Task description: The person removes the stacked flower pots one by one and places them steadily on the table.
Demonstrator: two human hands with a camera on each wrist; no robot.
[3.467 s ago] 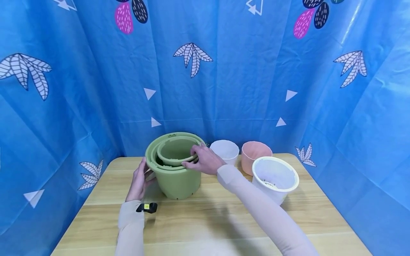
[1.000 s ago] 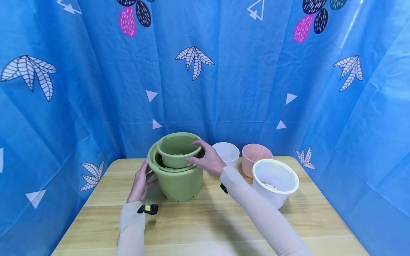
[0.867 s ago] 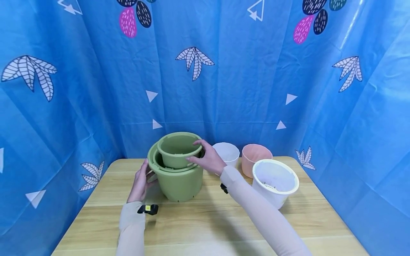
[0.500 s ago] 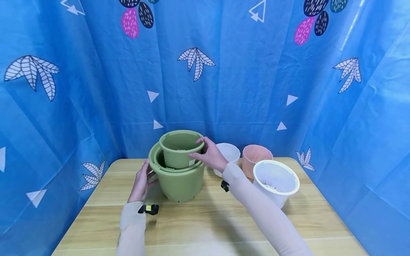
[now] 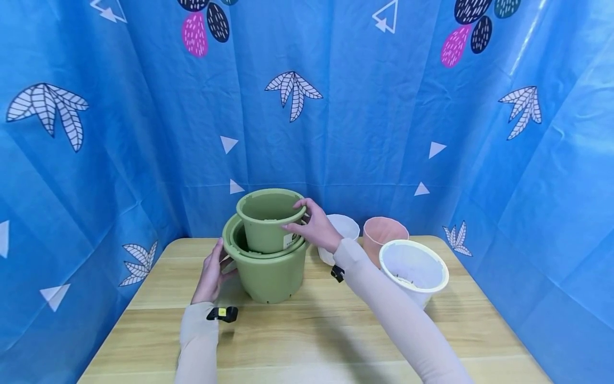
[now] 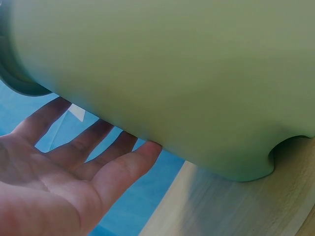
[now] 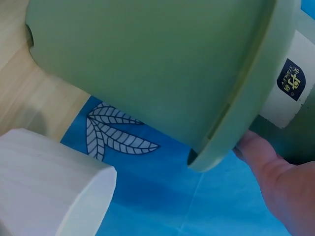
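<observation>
While one braces, one holds

Because its rim seems handy, the smaller green pot (image 5: 265,236) is pinched there by the right grip (image 5: 316,226), partly inside the larger pot (image 5: 271,278); the left grip (image 5: 209,272), straight-fingered, likely steadies that pot's side.

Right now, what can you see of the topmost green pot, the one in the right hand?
The topmost green pot is round and matte, plastic-looking, with a thick rim and sides that taper downward. Its side bears a pale label with a dark emblem and the word STANLEY. It is roughly upright, mouth up, its hidden base within the larger green pots; whether they touch, I cannot tell. The right hand grips it by the rim at the right.
</observation>
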